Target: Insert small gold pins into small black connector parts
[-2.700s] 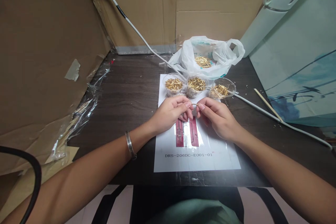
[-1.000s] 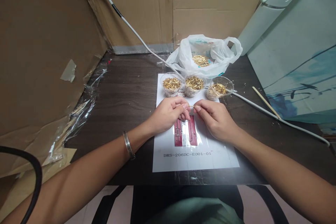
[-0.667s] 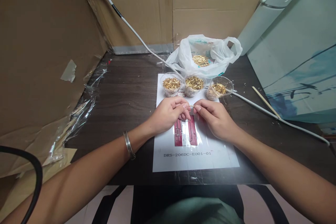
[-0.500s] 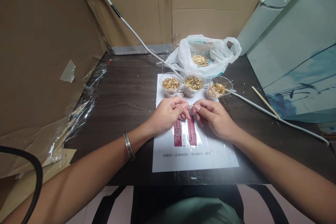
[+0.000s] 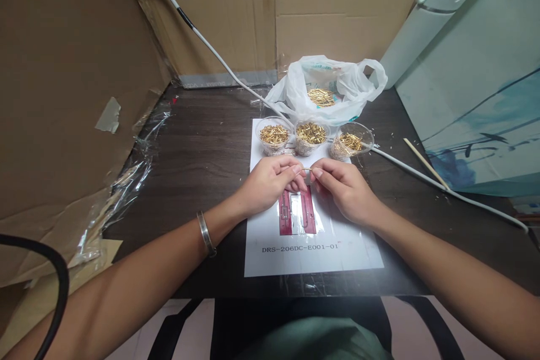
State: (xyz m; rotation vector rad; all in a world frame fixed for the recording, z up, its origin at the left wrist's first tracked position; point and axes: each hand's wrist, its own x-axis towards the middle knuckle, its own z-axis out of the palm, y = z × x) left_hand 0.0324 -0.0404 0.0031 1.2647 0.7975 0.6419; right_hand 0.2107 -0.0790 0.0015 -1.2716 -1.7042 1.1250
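My left hand [image 5: 274, 183] and my right hand [image 5: 343, 185] meet over a printed white sheet [image 5: 278, 264]. Between their pinched fingertips runs a thin gold-coloured pin [image 5: 306, 169], one end in each hand. Both hands are closed on it. Just beyond the fingers stand three clear plastic cups, the left cup [image 5: 274, 149], the middle cup [image 5: 310, 148] and the right cup [image 5: 341, 152], which leans over. Small gold metal pieces fill them to different levels. Below my hands, a red-and-white picture [image 5: 310, 216] shows on the sheet, partly covered by my fingers.
Behind the cups sits an open white plastic bag [image 5: 291, 87] holding longer gold pins [image 5: 321, 98]. A white cable [image 5: 219, 59] crosses the dark table [image 5: 202, 140] behind the cups. On the right lies a wooden stick [image 5: 426, 163]. Cardboard walls [image 5: 228, 28] close off the back and left.
Almost nothing differs. Both hands keep their pinch on the pin in the same place, and the view has shifted very slightly.
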